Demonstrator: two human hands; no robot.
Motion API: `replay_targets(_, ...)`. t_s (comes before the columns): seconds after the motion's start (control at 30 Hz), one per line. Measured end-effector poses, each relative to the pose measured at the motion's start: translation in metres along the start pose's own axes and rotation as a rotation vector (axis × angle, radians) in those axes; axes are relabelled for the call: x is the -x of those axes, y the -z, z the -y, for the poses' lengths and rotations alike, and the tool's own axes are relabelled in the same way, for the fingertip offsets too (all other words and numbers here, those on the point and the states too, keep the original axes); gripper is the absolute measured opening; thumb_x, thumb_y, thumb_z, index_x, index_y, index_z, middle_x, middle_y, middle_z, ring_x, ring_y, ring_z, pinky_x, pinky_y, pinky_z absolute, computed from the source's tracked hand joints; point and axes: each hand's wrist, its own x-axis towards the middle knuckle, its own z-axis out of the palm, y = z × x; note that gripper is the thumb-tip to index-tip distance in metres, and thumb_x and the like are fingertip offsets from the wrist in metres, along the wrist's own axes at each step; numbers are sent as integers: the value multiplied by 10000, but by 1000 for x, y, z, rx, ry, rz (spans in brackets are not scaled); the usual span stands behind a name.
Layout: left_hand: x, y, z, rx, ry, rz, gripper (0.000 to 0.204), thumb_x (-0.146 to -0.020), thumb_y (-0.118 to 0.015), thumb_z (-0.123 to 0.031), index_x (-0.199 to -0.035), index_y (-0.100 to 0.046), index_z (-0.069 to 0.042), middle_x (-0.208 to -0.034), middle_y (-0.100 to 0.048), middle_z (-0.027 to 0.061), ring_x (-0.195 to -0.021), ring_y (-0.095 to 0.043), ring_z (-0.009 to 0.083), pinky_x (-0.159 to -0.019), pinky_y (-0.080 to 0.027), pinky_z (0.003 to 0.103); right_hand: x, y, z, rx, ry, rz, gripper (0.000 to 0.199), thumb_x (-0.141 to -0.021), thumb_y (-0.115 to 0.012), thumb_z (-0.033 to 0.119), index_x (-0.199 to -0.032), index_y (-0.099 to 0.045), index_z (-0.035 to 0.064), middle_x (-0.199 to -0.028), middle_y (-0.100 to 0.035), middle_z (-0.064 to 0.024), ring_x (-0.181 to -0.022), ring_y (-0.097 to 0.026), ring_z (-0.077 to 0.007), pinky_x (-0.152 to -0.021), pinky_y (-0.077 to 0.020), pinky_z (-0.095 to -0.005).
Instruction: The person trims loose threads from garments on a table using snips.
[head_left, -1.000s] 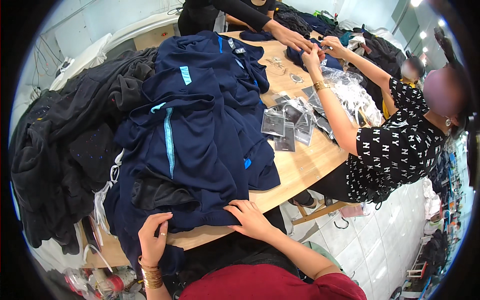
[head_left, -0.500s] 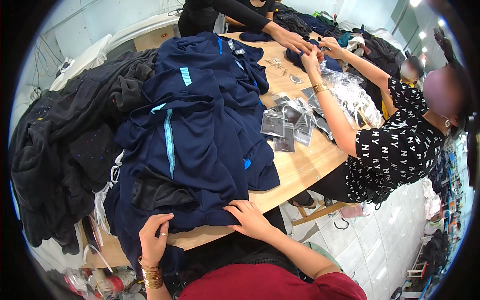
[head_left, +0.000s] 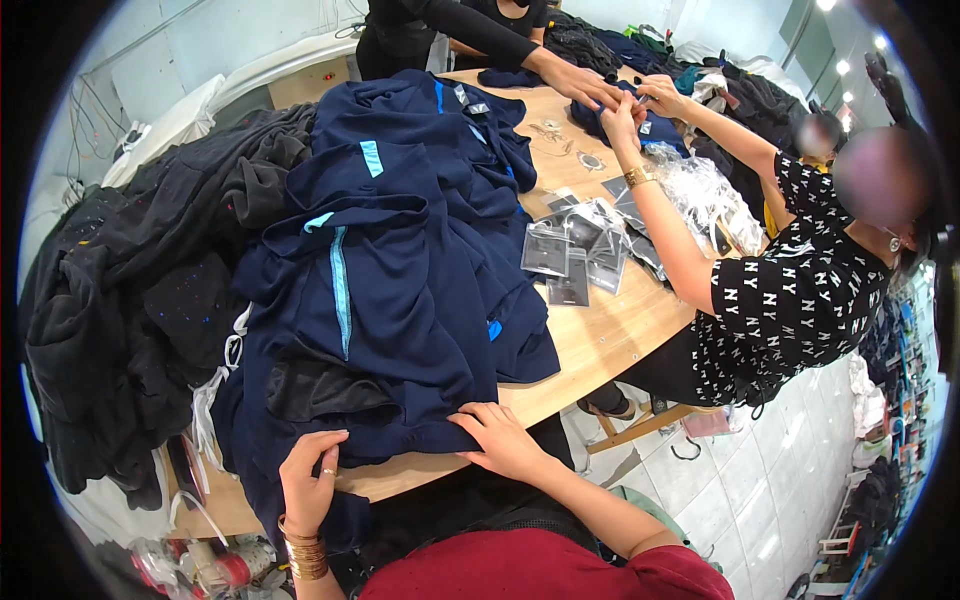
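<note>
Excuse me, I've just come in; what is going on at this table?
The person's left hand and right hand are on the near edge of a navy garment, spread on the table. Dark clothes are heaped to the left. Farther off, beyond some tags, two co-workers' hands meet by a navy item.

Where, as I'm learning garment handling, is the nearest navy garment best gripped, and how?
Grip the navy garment by its near edge, probably from the near side of the table: the edge runs crosswise there, with left hand and right hand spread along it.
</note>
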Motion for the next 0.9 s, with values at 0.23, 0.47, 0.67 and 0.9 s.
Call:
replay_targets(0.23, 3, 1, 0, -2, 0, -13, 178, -770, -560, 61, -917, -630, -11, -890, -642, 108, -810, -613, 243, -745, -473, 290, -1, -2, 0, -1, 20, -15, 536, -708, -711, 198, -1177, -480, 83, -1155, -467, -104, -1062, -463, -287, -910, -369, -395)
replay_targets(0.47, -4, -3, -1, 17, -43, 12, 176, -770, -559, 63, -913, -631, -10, -885, -640, 112, -805, -611, 248, -743, -471, 294, 2, -1, -3, 18, -1, -24, 539, -696, -713, 189, -1171, -483, 78, -1151, -471, -104, -1066, -463, -291, -902, -374, -388)
replay_targets(0.67, 10, 0, -1, 17, -18, -4, 180, -773, -537, 78, -912, -625, 6, -882, -633, 124, -827, -615, 253, -764, -466, 290, 1, -13, -1, 3, 15, 45, 528, -728, -694, 227, -1185, -477, 75, -1155, -472, -114, -1098, -452, -292, -921, -365, -394)
replay_targets(0.9, 7, -8, -4, -8, -7, -9, 115, -818, -526, 28, -896, -610, 17, -837, -612, 112, -788, -597, 209, -742, -447, 273, 7, -15, -5, 22, -2, 41, 551, -734, -692, 222, -1207, -451, 74, -1177, -448, -119, -1111, -437, -298, -935, -353, -396)
